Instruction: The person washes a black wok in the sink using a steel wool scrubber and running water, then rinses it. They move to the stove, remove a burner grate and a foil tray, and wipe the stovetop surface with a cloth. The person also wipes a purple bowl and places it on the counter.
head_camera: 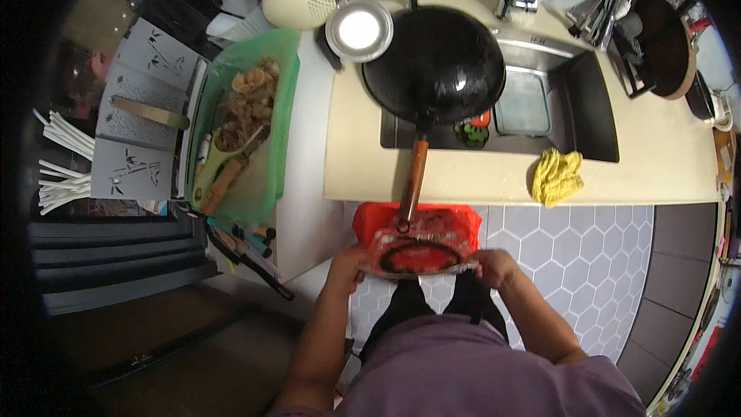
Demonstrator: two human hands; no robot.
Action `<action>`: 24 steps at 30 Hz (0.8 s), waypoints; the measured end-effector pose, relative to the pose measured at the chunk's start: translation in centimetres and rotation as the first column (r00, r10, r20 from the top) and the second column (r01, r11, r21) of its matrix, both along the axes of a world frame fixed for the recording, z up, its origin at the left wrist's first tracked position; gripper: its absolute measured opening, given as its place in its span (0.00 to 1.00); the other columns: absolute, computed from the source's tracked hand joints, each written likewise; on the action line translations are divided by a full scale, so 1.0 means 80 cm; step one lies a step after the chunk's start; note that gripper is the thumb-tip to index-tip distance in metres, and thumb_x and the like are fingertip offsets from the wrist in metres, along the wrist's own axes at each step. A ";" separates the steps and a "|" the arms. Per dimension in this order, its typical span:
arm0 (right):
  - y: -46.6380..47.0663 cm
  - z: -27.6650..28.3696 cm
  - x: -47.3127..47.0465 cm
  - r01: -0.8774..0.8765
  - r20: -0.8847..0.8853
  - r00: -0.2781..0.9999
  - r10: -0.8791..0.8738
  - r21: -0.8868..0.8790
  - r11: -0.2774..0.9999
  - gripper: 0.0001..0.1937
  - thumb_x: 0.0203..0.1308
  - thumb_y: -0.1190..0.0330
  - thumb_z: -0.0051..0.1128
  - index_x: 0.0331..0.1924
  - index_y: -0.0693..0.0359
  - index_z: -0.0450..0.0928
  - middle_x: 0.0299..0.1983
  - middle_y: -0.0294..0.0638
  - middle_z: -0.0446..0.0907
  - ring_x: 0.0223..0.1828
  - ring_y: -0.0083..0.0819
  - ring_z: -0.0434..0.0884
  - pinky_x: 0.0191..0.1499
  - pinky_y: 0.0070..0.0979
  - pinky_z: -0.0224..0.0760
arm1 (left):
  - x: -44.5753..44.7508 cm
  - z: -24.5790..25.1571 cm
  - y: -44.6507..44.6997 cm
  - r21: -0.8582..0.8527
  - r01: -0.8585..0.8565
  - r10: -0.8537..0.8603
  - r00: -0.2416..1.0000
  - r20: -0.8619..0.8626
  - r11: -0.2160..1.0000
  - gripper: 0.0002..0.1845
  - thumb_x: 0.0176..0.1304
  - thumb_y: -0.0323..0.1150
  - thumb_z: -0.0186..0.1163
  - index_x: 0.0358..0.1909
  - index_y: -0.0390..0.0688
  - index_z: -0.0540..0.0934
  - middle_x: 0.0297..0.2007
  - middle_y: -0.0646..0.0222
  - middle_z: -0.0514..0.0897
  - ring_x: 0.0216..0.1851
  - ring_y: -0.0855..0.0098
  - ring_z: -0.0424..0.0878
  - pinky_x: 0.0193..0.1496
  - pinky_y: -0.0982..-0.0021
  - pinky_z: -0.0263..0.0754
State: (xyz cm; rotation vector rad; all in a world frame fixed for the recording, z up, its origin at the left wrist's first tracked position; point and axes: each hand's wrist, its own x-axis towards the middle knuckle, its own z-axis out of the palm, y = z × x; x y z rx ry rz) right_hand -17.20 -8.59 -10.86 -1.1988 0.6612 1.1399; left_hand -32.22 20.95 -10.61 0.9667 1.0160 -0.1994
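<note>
Between my two hands is a thin, see-through sheet point(419, 269), which looks like plastic film, with a dark oval ring on it. My left hand point(348, 269) grips its left edge, and my right hand point(495, 267) pinches the right edge. Below and just beyond the sheet is a red plastic bag point(365, 223), down in front of the counter. The bag's red shows through the sheet. A black wok point(434, 63) lies above the sink's left part, its wooden handle point(414, 176) reaching out over the counter edge towards the sheet.
A steel sink point(582, 104) holds a glass container point(523, 103) and some green and red pieces point(476, 133). A yellow cloth point(557, 176) hangs at the counter edge point(654, 182). To the left stands a green basket point(288, 121) with utensils; a knife handle point(255, 263) juts out below it.
</note>
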 end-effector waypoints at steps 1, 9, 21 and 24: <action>-0.002 0.005 0.000 -0.011 -0.009 1.000 0.011 0.034 0.999 0.06 0.57 0.74 0.51 0.32 0.66 0.79 0.22 0.36 0.78 0.16 0.22 0.68 0.19 0.18 0.62 | -0.003 0.004 0.002 -0.001 0.007 -0.007 0.998 0.057 1.000 0.02 0.48 0.32 0.60 0.23 0.47 0.77 0.14 0.77 0.70 0.08 0.80 0.57 0.11 0.76 0.47; -0.017 0.010 -0.008 0.019 -0.033 0.999 -0.016 0.100 0.995 0.03 0.60 0.75 0.51 0.34 0.64 0.77 0.23 0.37 0.76 0.18 0.23 0.69 0.21 0.18 0.62 | -0.008 -0.012 0.002 -0.133 0.042 -0.050 0.997 -0.060 0.990 0.05 0.55 0.29 0.55 0.28 0.43 0.81 0.13 0.77 0.71 0.09 0.82 0.60 0.10 0.77 0.47; -0.037 0.017 -0.051 -0.230 0.228 0.952 0.205 0.091 0.969 0.21 0.60 0.74 0.57 0.58 0.68 0.73 0.35 0.37 0.81 0.28 0.22 0.78 0.30 0.20 0.72 | -0.060 -0.029 -0.001 -0.071 0.093 -0.074 0.969 0.234 0.993 0.17 0.61 0.30 0.59 0.52 0.38 0.78 0.29 0.74 0.82 0.22 0.82 0.76 0.22 0.80 0.67; -0.035 0.020 -0.058 -0.261 0.312 0.918 0.244 0.012 0.965 0.22 0.59 0.74 0.58 0.59 0.66 0.72 0.40 0.36 0.82 0.32 0.22 0.79 0.35 0.21 0.74 | -0.065 -0.021 -0.006 -0.048 0.107 -0.098 0.983 0.156 0.993 0.16 0.61 0.28 0.59 0.51 0.37 0.78 0.35 0.71 0.83 0.32 0.78 0.80 0.35 0.76 0.75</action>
